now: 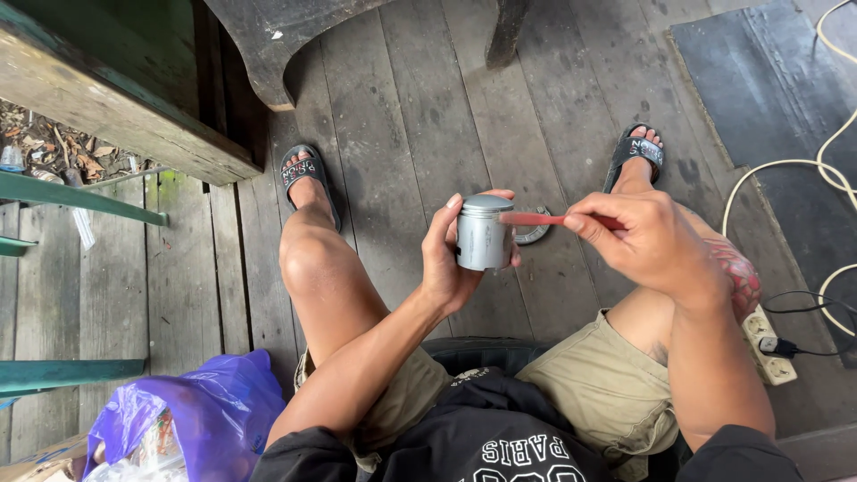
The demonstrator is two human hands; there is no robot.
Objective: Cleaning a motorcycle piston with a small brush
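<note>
- Head view: the left hand (446,263) was wrapped around a short grey metal cylinder with a domed top (483,234), thumb in front and fingers curled behind — held upright above the gap between the knees.
- The right hand (656,241) was closed in a pinch on a thin red stick-like tool (544,219), whose tip lay against the cylinder's upper edge.
- Just beyond the cylinder, a dark metal ring (536,234) lay on the grey wooden plank floor (420,134).
- Below the left forearm sat a purple plastic bag (201,411); to the right of the right hand — a white power strip (769,344) with cables.
</note>
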